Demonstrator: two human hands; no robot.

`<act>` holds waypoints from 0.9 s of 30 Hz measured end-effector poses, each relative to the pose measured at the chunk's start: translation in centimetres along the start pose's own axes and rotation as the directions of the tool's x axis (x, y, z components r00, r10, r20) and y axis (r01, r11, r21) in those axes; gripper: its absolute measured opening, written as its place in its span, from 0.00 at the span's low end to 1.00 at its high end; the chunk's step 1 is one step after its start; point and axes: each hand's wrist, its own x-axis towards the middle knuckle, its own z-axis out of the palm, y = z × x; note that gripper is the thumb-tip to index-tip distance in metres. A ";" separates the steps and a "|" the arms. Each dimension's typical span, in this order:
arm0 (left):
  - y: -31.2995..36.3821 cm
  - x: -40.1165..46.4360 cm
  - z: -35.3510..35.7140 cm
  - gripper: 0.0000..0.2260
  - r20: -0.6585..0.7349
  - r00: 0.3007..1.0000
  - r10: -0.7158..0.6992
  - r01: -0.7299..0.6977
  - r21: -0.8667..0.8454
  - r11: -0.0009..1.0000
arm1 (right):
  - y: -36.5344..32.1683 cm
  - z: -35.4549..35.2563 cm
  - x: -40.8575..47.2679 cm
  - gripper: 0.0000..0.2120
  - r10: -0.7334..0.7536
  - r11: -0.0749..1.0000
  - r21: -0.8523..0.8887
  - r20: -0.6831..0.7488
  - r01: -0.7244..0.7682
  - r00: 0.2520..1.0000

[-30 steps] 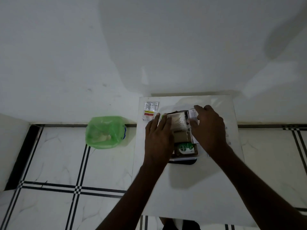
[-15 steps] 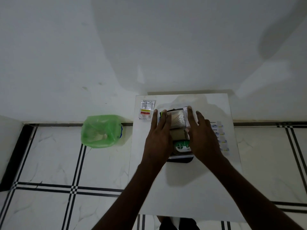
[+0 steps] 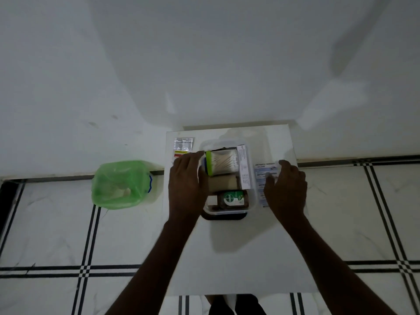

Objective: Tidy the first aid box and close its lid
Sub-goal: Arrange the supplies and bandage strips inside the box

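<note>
The first aid box (image 3: 252,196) is a clear plastic tub in the middle of a white table, standing on a dark lid (image 3: 223,217). Inside it lie a pack of cotton swabs (image 3: 223,161), a white carton (image 3: 244,167) on edge, a brown item (image 3: 223,183) and a brown antiseptic bottle (image 3: 230,199). My left hand (image 3: 186,185) lies flat against the box's left wall, fingers straight. My right hand (image 3: 285,188) is to the right of the box, fingertips and thumb on a row of antiseptic bandage strips (image 3: 263,168) on the table; whether it grips them is unclear.
A sachet (image 3: 183,145) with a red and yellow label lies at the table's (image 3: 227,258) back left corner. On the tiled floor to the left stands a bin lined with a green bag (image 3: 120,185). A white wall rises right behind the table.
My right hand has left the top of the box and moved right onto the bandage strips. My left hand has slid from the contents to the box's left wall.
</note>
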 end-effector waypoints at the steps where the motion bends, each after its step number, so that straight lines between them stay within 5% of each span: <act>1: 0.0 0.0 0.0 0.16 -0.004 1.000 -0.006 0.006 -0.006 1.000 | 0.5 0.4 0.2 0.29 0.067 0.994 -0.091 0.066 -0.061 0.996; 4: 0.5 -0.3 0.5 0.16 0.007 1.000 0.028 -0.028 0.007 1.000 | 1.2 1.7 0.2 0.39 0.110 0.977 -0.194 0.122 -0.085 0.986; 11: -0.1 0.6 1.3 0.14 -0.111 0.989 -0.099 0.089 -0.088 0.992 | 1.9 2.2 1.6 0.43 0.173 0.981 0.074 0.088 -0.179 0.981; 14: -2.3 2.2 1.5 0.11 -0.187 0.962 -0.200 0.187 -0.080 0.979 | 2.4 2.0 1.8 0.37 0.192 0.965 0.171 0.046 -0.197 0.980; 18: -5.5 4.4 2.3 0.15 -0.023 0.924 -0.381 0.381 0.099 0.919 | 2.1 1.9 1.8 0.26 0.151 0.963 0.226 0.010 -0.149 0.988; 22: -6.6 5.8 3.9 0.25 0.168 0.876 -0.451 0.415 0.213 0.885 | 1.4 1.5 1.7 0.16 0.118 0.964 0.239 0.000 -0.114 0.993; 27: -7.2 6.1 5.0 0.21 0.140 0.879 -0.456 0.419 0.227 0.879 | 0.6 -0.1 2.0 0.11 0.053 0.965 0.256 0.016 -0.055 0.998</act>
